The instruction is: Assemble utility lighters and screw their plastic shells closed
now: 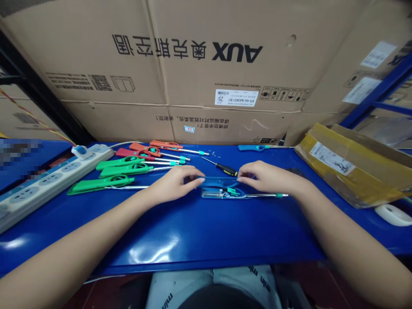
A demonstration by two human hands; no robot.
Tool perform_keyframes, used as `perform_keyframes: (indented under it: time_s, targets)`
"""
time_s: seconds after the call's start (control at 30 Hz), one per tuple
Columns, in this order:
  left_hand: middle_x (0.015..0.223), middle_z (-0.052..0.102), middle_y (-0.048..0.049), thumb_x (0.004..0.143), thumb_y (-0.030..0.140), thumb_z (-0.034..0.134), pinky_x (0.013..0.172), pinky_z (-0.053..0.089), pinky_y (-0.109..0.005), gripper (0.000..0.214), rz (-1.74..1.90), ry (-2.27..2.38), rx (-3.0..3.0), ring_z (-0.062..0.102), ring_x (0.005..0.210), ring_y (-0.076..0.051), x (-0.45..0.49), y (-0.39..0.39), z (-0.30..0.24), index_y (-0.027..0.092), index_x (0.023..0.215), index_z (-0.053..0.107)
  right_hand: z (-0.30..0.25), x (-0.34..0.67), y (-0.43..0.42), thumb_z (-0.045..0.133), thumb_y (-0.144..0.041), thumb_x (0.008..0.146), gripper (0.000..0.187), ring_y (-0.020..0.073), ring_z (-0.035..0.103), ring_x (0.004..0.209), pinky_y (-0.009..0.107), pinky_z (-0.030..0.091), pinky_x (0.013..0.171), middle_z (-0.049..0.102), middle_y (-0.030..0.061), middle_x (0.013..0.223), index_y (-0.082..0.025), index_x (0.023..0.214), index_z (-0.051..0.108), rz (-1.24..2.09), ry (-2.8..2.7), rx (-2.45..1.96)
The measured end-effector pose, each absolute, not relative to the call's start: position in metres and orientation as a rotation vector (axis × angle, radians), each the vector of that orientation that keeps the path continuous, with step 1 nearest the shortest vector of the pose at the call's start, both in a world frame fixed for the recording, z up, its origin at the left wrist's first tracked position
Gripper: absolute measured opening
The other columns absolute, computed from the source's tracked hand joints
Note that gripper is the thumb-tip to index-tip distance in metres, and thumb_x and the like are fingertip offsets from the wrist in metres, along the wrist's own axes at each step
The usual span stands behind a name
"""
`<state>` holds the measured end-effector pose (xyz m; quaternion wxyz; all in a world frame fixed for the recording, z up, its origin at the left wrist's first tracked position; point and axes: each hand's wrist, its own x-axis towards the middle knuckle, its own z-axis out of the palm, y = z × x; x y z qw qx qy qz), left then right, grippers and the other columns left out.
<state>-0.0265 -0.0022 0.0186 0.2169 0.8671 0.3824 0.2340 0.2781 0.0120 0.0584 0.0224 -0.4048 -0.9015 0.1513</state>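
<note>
The left hand (176,182) and right hand (262,176) are pinching a translucent blue plastic cover (220,181) beyond an opened blue stick lighter (213,194), seemingly positioning it; moving it is calling for level handling.

On my table (193,240): opened lighter (211,194) before me | shell half (219,182) just behind, between my left hand (178,181) and right hand (265,177) | screwdriver (227,169) behind that | most other lighters (93,186) left, power strip (93,159) farther left | carton (370,171) right, mouse (394,214) at its near edge | cardboard panel (193,86) at back

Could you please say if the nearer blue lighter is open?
Open: the blue lighter shows white wires inside; the left hand and right hand hold a blue cover.
</note>
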Motion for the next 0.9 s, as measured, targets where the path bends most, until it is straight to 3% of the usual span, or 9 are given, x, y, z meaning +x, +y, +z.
perform_keyframes:
  time_s: [0.1, 0.23, 0.33, 0.4, 0.7, 0.9]
  targets:
    - [0.105, 0.071, -0.0077, 0.099, 0.033, 0.054, 0.078, 0.056, -0.033, 0.032, 0.687, 1.166, 2.399, 0.068, 0.082, -0.018, -0.028, 0.003, 0.008, 0.017, 0.123, 0.066, 0.043, 0.275, 0.015, 0.052, -0.029, 0.100, 0.022, 0.0207, 0.065, 0.088, 0.029, 0.042, 0.072, 0.073, 0.0065, 0.098, -0.020, 0.093, 0.071, 0.211, -2.708, -1.348]
    - [0.123, 0.062, -0.0122, 0.098, 0.032, 0.054, 0.102, 0.051, -0.042, 0.033, 0.797, 1.166, 2.595, 0.061, 0.116, -0.026, -0.025, -0.001, 0.001, 0.018, 0.126, 0.064, 0.029, 0.272, 0.011, 0.056, -0.033, 0.098, 0.019, 0.0209, 0.066, 0.092, 0.029, 0.042, 0.070, 0.070, 0.0067, 0.103, -0.021, 0.095, 0.069, 0.013, -2.571, -1.381]
    - [0.116, 0.062, -0.0096, 0.099, 0.036, 0.057, 0.098, 0.051, -0.038, 0.026, 0.746, 1.033, 2.648, 0.060, 0.109, -0.023, -0.018, -0.009, 0.004, 0.020, 0.116, 0.068, 0.028, 0.270, 0.004, 0.064, -0.044, 0.094, 0.022, 0.0186, 0.065, 0.090, 0.028, 0.044, 0.073, 0.068, 0.0040, 0.104, -0.022, 0.098, 0.068, 0.268, -2.625, -1.159]
    - [0.114, 0.063, -0.0088, 0.097, 0.039, 0.060, 0.097, 0.049, -0.039, 0.026, 0.662, 0.959, 2.699, 0.060, 0.107, -0.024, -0.014, -0.013, 0.005, 0.022, 0.114, 0.070, 0.030, 0.268, 0.001, 0.065, -0.040, 0.095, 0.018, 0.0177, 0.065, 0.090, 0.027, 0.044, 0.075, 0.068, 0.0029, 0.103, -0.023, 0.098, 0.068, 0.424, -2.708, -1.041]
    - [0.108, 0.069, -0.0062, 0.098, 0.033, 0.061, 0.097, 0.048, -0.040, 0.019, 0.543, 0.899, 2.601, 0.063, 0.103, -0.023, -0.012, -0.012, -0.003, 0.021, 0.110, 0.068, 0.032, 0.275, 0.006, 0.053, -0.031, 0.100, 0.017, 0.0178, 0.060, 0.084, 0.029, 0.042, 0.073, 0.067, 0.0048, 0.098, -0.020, 0.092, 0.063, 0.358, -2.595, -1.255]
    - [0.095, 0.069, -0.0047, 0.087, 0.024, 0.066, 0.087, 0.052, -0.036, 0.014, 0.589, 0.941, 2.482, 0.063, 0.093, -0.021, -0.007, -0.016, -0.001, 0.019, 0.100, 0.068, 0.029, 0.270, 0.001, 0.066, -0.040, 0.094, 0.020, 0.0192, 0.060, 0.091, 0.030, 0.045, 0.078, 0.065, 0.0056, 0.105, -0.021, 0.101, 0.064, 0.622, -2.702, -1.029]
